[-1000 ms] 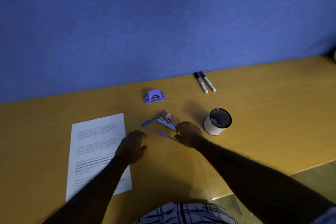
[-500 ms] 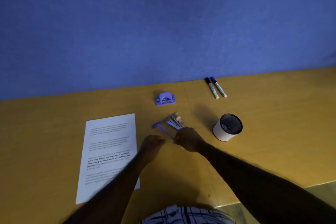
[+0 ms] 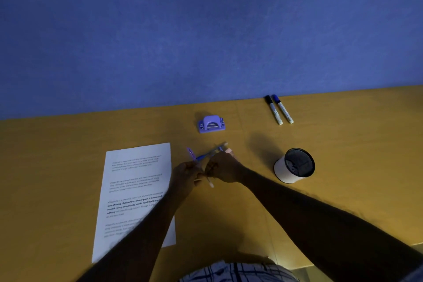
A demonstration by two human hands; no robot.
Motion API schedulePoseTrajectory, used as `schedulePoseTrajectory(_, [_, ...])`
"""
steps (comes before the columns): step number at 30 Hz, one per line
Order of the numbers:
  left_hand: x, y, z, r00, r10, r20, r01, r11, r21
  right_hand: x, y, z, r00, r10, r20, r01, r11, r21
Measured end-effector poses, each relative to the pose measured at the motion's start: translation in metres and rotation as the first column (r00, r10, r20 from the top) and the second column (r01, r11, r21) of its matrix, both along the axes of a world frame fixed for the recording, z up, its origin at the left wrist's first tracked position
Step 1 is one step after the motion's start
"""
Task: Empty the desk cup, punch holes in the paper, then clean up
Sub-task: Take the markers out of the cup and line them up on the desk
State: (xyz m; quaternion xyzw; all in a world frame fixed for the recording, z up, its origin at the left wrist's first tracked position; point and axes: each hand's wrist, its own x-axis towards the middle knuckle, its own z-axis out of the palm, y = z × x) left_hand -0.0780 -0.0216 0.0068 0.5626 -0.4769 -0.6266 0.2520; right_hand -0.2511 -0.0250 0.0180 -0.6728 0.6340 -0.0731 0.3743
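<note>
Left hand (image 3: 186, 172) has joined right hand (image 3: 225, 168) gripping pens (image 3: 207, 155) beside "slower pace" paper (image 3: 137, 190).

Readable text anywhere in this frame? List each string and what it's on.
On the paper, bold line: "way of living. Defined by a slower pace, it is centered"
On the paper, next bold line: "around strong community bonds, local traditions"
Rest of the paper: too blurred to read.
On the markers: label print too small to read.
On the hole punch, cup and pens: no legible marking.
</note>
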Motion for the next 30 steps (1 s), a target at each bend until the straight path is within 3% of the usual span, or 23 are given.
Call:
schedulePoseTrajectory(4, [0.005,-0.006,-0.011,0.995,-0.030,0.097,0.035,0.998,-0.049,0.000,-0.016,-0.008,0.998,0.051,-0.025,-0.051,0.999,-0.012])
schedulePoseTrajectory(10, [0.012,-0.017,-0.016,0.986,0.025,0.167,-0.012,0.997,-0.079,-0.001,-0.049,-0.016,0.941,0.073,-0.330,-0.152,0.963,-0.222])
schedulePoseTrajectory(14, [0.013,-0.021,-0.019,0.981,0.034,0.192,-0.022,0.998,-0.064,0.004,-0.067,-0.019,0.842,0.205,-0.499,-0.320,0.935,-0.156])
schedulePoseTrajectory(21, [0.010,-0.027,-0.020,0.983,0.086,0.160,-0.084,0.996,-0.020,0.008,-0.078,-0.024,0.788,0.251,-0.562,-0.396,0.906,-0.150])
schedulePoseTrajectory(25, [0.006,-0.030,-0.017,0.984,0.077,0.158,-0.068,0.996,-0.061,0.007,-0.080,-0.021,0.903,0.196,-0.382,-0.299,0.926,-0.230])
schedulePoseTrajectory(30, [-0.002,-0.036,-0.004,0.987,0.080,0.142,-0.063,0.991,-0.120,0.011,-0.080,0.003,0.995,-0.051,-0.091,0.014,0.929,-0.371])
